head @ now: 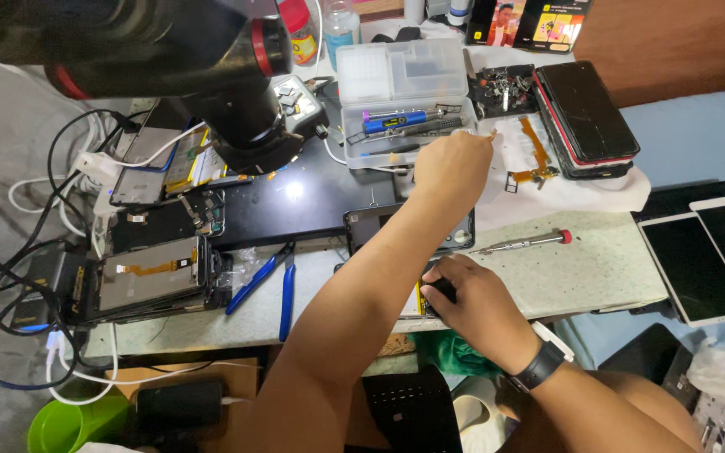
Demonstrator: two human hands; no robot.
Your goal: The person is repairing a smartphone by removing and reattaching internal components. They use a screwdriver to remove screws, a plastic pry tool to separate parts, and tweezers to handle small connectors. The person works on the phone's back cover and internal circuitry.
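A black microscope (237, 101) is looming over the bench (581, 268), and just right of it a clear case (402, 101) of tools is lying open, with stacked phones (585, 117) farther right and blue pliers (272, 281) lying below it. The left hand (453, 168) is reaching toward that case, fingers pinched together near its right end (what they are pinching, if anything, is too small to tell). The right hand (480, 306), well below the microscope, is curling closed around a small dark part (440, 289) resting on an opened phone (413, 228), just left of a red-tipped screwdriver (524, 243).

Microscope (237, 109) blocks left; mat (581, 260) right open.
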